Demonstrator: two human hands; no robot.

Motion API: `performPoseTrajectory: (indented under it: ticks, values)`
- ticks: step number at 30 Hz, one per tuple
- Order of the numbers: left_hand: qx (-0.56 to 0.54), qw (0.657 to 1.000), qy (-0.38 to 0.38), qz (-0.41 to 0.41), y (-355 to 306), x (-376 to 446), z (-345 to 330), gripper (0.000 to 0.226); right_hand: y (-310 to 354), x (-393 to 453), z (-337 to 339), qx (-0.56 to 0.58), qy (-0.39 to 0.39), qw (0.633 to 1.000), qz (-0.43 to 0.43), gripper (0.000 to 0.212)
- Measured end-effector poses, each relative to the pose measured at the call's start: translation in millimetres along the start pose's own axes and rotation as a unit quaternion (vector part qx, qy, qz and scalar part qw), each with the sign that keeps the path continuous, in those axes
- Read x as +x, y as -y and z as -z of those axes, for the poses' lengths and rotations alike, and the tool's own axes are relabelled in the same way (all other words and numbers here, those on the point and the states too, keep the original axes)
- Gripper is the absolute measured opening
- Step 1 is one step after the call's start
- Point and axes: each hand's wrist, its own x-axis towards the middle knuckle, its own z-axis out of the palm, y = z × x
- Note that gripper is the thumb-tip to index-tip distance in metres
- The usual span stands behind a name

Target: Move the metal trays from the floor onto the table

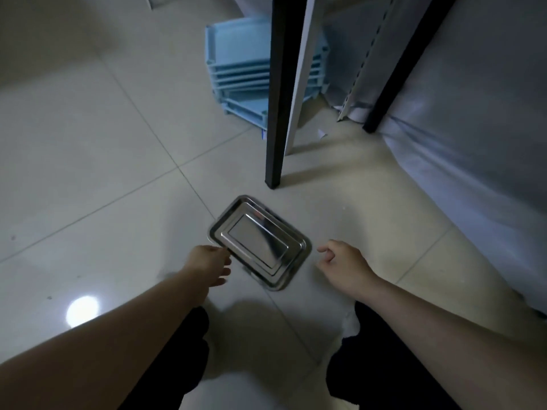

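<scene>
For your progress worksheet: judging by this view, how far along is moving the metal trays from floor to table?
Done: nothing visibly. In hand: the left hand touches the rim of the stacked metal trays lying on the floor; the right hand hovers nearby, holding nothing. Left: gripping, lifting and placing them on the table.

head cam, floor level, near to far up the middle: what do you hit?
Left hand at the near edge of the stacked metal trays → black table leg → stack of light blue plastic trays behind it.
</scene>
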Motion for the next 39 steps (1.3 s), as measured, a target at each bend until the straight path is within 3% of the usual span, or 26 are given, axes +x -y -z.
performPoseTrajectory:
  ticks: [6,17,29,34,39]
  values:
    - [0.004,0.999,-0.006,0.044,29.7,48.5,-2.6,0.013,-16.8,47.3,-46.9,0.017,0.058,0.996,-0.071,0.031]
    - [0.02,0.996,0.004,0.09,70.8,133.3,-33.6,0.019,-42.6,132.2,-109.7,0.001,0.065,0.993,-0.103,0.029]
    - [0.006,0.99,-0.006,0.143,112.1,192.8,-65.7,0.014,-68.7,207.7,-149.5,-0.096,0.071,0.986,-0.117,0.069]
    - [-0.018,0.988,-0.018,0.151,116.3,208.8,-78.0,0.015,-80.3,225.5,-160.5,-0.12,0.067,0.984,-0.116,0.063]
    - [-0.045,0.985,-0.022,0.167,121.5,217.5,-87.9,0.02,-82.9,234.3,-165.0,-0.127,0.013,0.985,-0.113,0.049]
